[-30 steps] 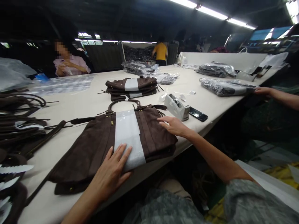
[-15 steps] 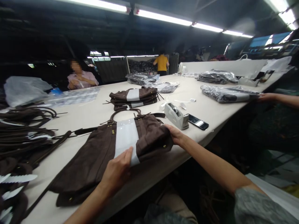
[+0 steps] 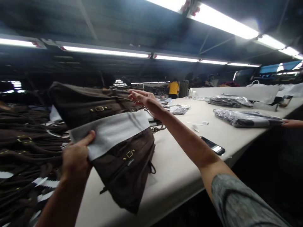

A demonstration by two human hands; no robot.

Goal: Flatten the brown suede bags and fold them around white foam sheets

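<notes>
Left hand (image 3: 75, 157) closest in, thumb clamped over the white wrap band (image 3: 111, 130) of the brown bag (image 3: 118, 148), grip pinching its lower left edge. Bag itself up in the air, tilted, hanging over the near edge of the worktop (image 3: 175, 170). Right hand (image 3: 144, 98) further out, fingers curled on the bag's top edge. Pile of brown straps (image 3: 21, 138) off left. Phone (image 3: 212, 145) lying past the right forearm, plastic-wrapped bundles (image 3: 246, 118) beyond, someone in yellow (image 3: 173, 88) way back.
</notes>
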